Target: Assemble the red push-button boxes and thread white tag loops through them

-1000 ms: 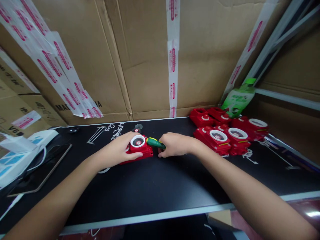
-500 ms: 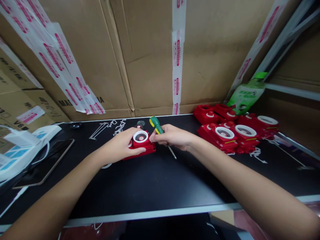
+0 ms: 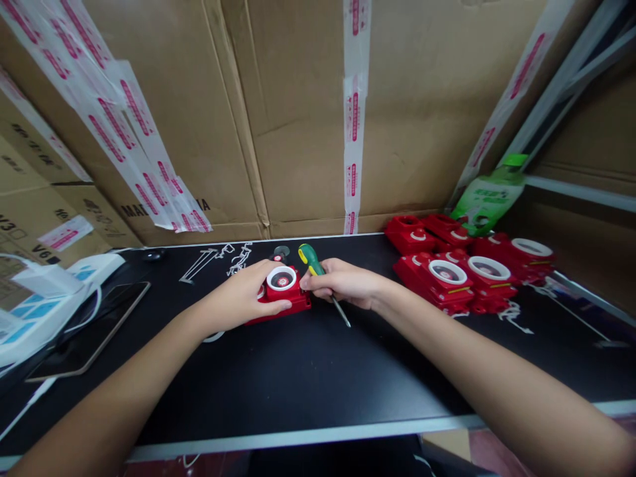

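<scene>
My left hand (image 3: pixel 248 293) is closed around a red plastic housing with a white ring (image 3: pixel 298 299), which rests on the black table. My right hand (image 3: pixel 342 283) grips a screwdriver (image 3: pixel 310 257) with a green and yellow handle. Its metal shaft slants down to the right, the tip pointing away from the housing. The right fingertips are right at the housing's right side; whether they touch it or hold something small, I cannot tell. Just behind the housing lies a small dark round part (image 3: pixel 281 252). The left palm hides the housing's left part.
Several similar red housings (image 3: pixel 437 281) are grouped at the right, beside a green-capped bottle (image 3: pixel 491 195). White plastic scraps (image 3: pixel 241 257) lie at the back. A phone (image 3: pixel 94 328) and a white power strip (image 3: pixel 106 266) are on the left. Cardboard boxes (image 3: pixel 298 132) stand behind the table (image 3: pixel 308 384).
The whole view has shifted slightly, so things appear a little lower. Both hands keep their holds on the red housing and the screwdriver, with almost no other movement.
</scene>
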The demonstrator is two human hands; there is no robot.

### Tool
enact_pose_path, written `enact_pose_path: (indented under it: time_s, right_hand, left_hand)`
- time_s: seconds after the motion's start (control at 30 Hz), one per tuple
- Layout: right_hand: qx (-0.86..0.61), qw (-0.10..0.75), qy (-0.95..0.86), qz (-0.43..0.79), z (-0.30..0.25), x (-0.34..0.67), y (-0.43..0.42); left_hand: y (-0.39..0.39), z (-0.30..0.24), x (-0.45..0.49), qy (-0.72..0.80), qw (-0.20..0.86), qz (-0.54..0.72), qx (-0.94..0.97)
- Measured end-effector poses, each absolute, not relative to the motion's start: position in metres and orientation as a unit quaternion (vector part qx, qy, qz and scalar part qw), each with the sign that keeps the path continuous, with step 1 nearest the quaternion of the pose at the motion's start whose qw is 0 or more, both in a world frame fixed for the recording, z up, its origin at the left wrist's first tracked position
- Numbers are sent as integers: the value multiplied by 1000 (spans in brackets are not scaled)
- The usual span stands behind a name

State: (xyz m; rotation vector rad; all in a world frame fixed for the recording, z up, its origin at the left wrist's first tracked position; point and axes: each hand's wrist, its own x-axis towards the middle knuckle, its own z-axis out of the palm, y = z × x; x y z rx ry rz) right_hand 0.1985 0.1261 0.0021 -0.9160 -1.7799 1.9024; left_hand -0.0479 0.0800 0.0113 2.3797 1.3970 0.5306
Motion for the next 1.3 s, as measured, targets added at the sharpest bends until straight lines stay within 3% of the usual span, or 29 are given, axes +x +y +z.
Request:
enact_pose_path:
  time_s: [0.8,1.13,1.3]
  right_hand:
    - [-343,185,-683,618,7,198,124]
    - [-234,502,-673,491,10,193,124]
    - [-183,547,-665,474,14,188,113]
  left_hand:
    - [83,10,-51,481,157,175,845]
    - [82,9,-51,482,154,173,845]
    - [80,11,-48,484,172,181,839]
